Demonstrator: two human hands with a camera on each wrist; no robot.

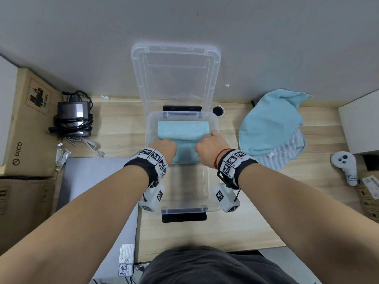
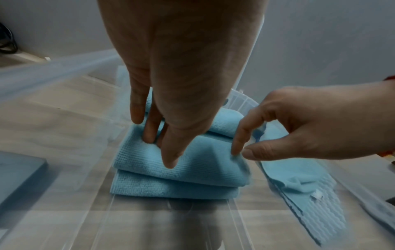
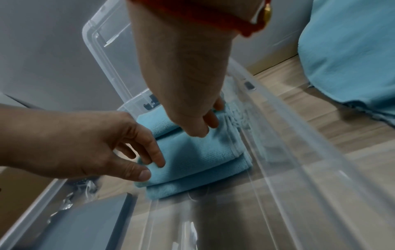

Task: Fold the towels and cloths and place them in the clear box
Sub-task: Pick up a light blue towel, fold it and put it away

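The clear box [image 1: 214,121] stands in the middle of the wooden table, and its lid [image 1: 176,74] leans on the wall behind. A folded light-blue cloth [image 1: 182,130] lies at the box's far end. In front of it lies another folded blue cloth [image 1: 184,154], in layers. My left hand [image 1: 165,147] pinches its left end [image 2: 136,160] between thumb and fingers. My right hand [image 1: 211,144] pinches the right corner [image 3: 235,152]. Both hands reach down inside the box. A heap of unfolded blue cloths [image 1: 270,128] lies to the right, over a wavy-patterned one [image 1: 287,148].
Cardboard boxes [image 1: 24,124] and a power brick with cables [image 1: 73,117] crowd the left. A grey flat slab [image 1: 98,191] lies at the near left. At the right are a white controller [image 1: 344,167] and a white box [image 1: 361,124]. The box's near half holds nothing.
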